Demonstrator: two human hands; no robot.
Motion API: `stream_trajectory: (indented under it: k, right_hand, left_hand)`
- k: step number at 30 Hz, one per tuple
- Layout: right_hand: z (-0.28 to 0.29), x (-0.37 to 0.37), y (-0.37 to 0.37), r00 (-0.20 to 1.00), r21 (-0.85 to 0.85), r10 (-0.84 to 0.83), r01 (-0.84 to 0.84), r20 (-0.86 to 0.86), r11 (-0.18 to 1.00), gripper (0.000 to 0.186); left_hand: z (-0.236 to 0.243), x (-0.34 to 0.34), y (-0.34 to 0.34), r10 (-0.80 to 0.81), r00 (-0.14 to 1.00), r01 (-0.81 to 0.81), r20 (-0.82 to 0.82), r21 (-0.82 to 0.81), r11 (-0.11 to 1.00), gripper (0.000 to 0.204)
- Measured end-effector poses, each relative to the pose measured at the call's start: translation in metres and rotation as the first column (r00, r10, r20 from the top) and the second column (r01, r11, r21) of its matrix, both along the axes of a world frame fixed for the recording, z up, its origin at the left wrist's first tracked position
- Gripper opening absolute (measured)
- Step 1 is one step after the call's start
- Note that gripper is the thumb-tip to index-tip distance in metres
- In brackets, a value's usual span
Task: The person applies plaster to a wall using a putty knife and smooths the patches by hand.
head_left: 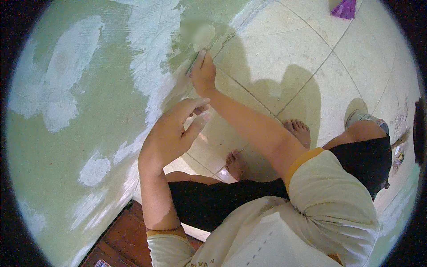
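Observation:
Along the base of a green wall (106, 84), patched with white filler (73, 44), both of my hands are at work height near the floor. My right hand (205, 73) is closed against the wall with its thumb stretched along it. A thin edge shows beside its fingers, but what it grips is mostly hidden. Closer to me, my left hand (167, 131) is bent at the wrist, its fingers curved and apart from the thumb, with nothing between them. Whitish dust coats its fingertips.
Cream floor tiles (275, 40) with dark joints spread to the right, under my bare feet (297, 131). Purple bristles (344, 9) show at the top right. A pale container (356, 116) stands beyond my knee. Brown wooden furniture (126, 236) is at the lower left.

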State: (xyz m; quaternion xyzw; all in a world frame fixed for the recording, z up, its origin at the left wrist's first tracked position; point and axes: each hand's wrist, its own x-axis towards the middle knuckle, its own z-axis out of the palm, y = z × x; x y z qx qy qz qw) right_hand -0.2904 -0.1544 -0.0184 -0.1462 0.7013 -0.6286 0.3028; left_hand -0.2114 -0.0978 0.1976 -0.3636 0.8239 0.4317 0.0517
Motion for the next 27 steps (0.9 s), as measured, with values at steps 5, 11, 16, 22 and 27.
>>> stream_trajectory:
  k: [5,11,16,22,27]
  right_hand:
    - [0.001,-0.100,-0.042,0.947,0.015,-0.272,0.278,-0.170,0.960,0.040]
    - [-0.005,-0.026,-0.023,0.936,-0.074,-0.254,0.243,-0.245,0.967,0.043]
    - [0.004,-0.049,-0.018,0.974,0.070,-0.050,0.067,-0.223,0.995,0.038]
    - [0.013,-0.032,-0.030,0.884,-0.187,-0.318,0.267,-0.344,0.945,0.037]
    - [0.018,-0.045,-0.026,0.896,-0.092,-0.214,0.193,-0.388,0.977,0.028]
  left_hand:
    - [0.010,0.004,0.002,0.017,0.997,-0.016,0.081,-0.005,1.000,0.029]
    - [-0.003,-0.002,-0.002,-0.009,0.996,0.005,-0.091,-0.040,0.999,0.032]
    - [0.004,0.005,0.004,-0.011,1.000,0.011,0.012,0.002,1.000,0.030]
    - [0.013,0.001,0.005,-0.006,0.999,0.004,-0.033,-0.073,0.997,0.030]
    - [0.006,0.004,0.009,-0.033,0.999,0.033,-0.010,-0.046,0.998,0.030]
